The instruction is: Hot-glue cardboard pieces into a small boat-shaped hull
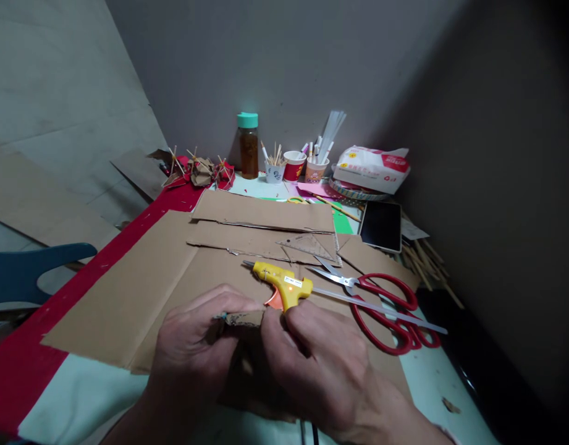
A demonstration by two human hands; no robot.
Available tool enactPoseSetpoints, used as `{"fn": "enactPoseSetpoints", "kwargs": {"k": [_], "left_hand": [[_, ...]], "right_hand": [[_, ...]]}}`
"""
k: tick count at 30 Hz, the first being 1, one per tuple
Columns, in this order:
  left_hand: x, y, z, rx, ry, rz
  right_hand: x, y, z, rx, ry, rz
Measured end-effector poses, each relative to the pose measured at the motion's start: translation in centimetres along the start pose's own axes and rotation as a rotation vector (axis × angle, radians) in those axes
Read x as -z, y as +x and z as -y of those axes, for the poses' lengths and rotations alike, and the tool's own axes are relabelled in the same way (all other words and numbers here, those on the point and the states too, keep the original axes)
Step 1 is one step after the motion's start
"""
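Brown and rough along its top edge, a small cardboard piece (pixel 244 319) is low in the middle, between two hands that hide part of it. The left hand (pixel 196 340) is curled, with its thumb and fingers pinched on one end. The right hand (pixel 321 364) is curled too and pinches the other end. A yellow glue gun (pixel 284 283) lies just past them, and the right hand hides the bottom of it. A clear glue stick (pixel 335 296) pokes out of its back and crosses the red-handled scissors (pixel 350 282). Under these lies a big cardboard sheet (pixel 159 284). Farther back, a clear triangle ruler (pixel 307 245) lies on a cardboard strip (pixel 219 235). By the grey wall (pixel 265 62) stand a bottle (pixel 248 151) and three cups (pixel 295 168). To their right are a white and red packet (pixel 372 176) and a black tablet (pixel 381 224). Red paper shapes (pixel 225 175) sit at the back on the left
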State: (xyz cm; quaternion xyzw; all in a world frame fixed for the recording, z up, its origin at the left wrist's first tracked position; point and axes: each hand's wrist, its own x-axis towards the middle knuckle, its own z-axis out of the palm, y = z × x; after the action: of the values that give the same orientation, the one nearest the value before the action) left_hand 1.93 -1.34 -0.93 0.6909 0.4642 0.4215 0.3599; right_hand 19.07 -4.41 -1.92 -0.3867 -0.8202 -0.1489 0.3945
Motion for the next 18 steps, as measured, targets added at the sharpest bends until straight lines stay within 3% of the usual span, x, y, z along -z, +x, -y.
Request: {"fn": "enactPoseSetpoints", "kwargs": {"k": [4, 11, 18], "left_hand": [[0.0, -0.1, 0.2, 0.006, -0.019, 0.014], [0.4, 0.1, 0.7, -0.112, -0.018, 0.041], [0.0, -0.3, 0.5, -0.034, -0.103, -0.010]], "right_hand": [[0.0, 0.0, 0.1, -0.018, -0.021, 0.021], [0.7, 0.4, -0.1, 0.034, 0.021, 0.049], [-0.4, 0.0, 0.4, -0.005, 0.007, -0.004]]}}
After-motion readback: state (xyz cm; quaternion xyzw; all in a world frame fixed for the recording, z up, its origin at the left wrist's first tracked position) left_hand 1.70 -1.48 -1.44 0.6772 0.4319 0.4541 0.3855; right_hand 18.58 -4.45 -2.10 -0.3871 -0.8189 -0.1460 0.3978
